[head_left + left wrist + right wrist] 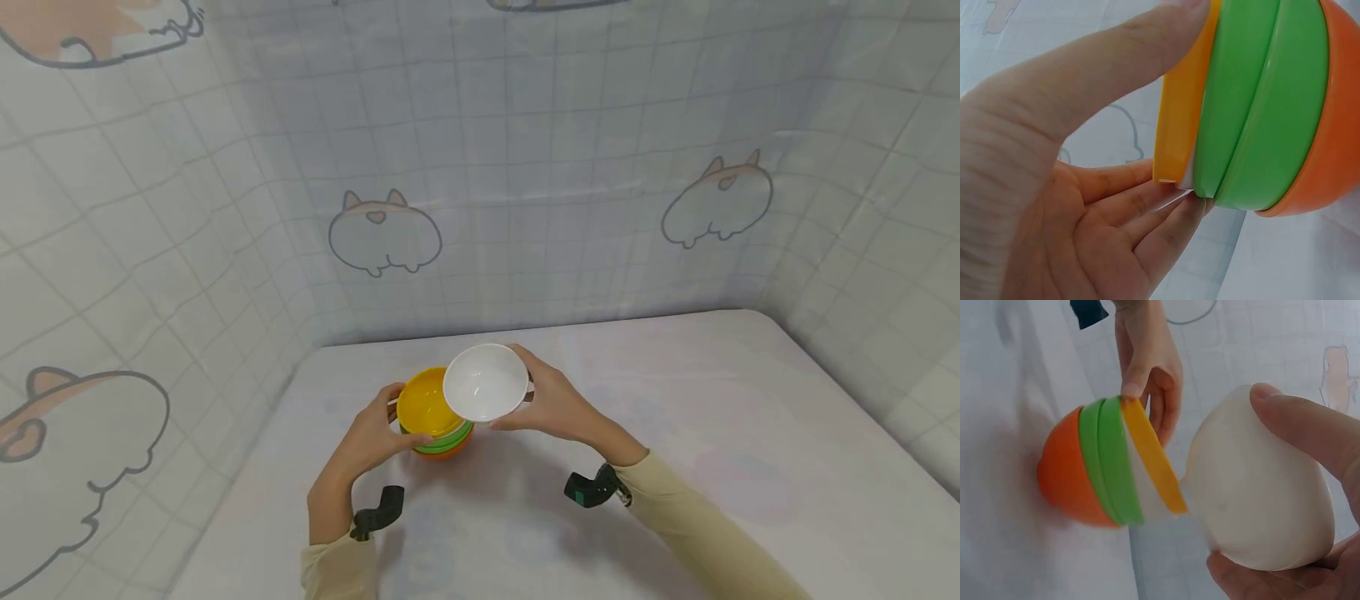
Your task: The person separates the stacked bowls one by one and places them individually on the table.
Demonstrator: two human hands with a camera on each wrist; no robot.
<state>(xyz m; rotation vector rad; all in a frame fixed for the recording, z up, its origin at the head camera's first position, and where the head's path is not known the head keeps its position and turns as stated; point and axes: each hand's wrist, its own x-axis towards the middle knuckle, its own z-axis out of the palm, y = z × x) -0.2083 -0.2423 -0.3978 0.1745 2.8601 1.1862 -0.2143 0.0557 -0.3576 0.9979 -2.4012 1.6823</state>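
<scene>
A stack of nested bowls stands on the table: an orange bowl (1063,472) at the bottom, two green bowls (1254,112) above it and a yellow bowl (423,404) on top, tilted. My left hand (375,433) grips the stack at its left side, thumb on the yellow rim (1179,119), fingers under it. My right hand (551,404) holds a white bowl (486,382) lifted just above and right of the stack, thumb and fingers curled round its outside (1260,487).
The white table (675,433) is walled on three sides by a grid-patterned cloth with cartoon animals (384,233). A black wrist camera mount sits on each forearm (378,510).
</scene>
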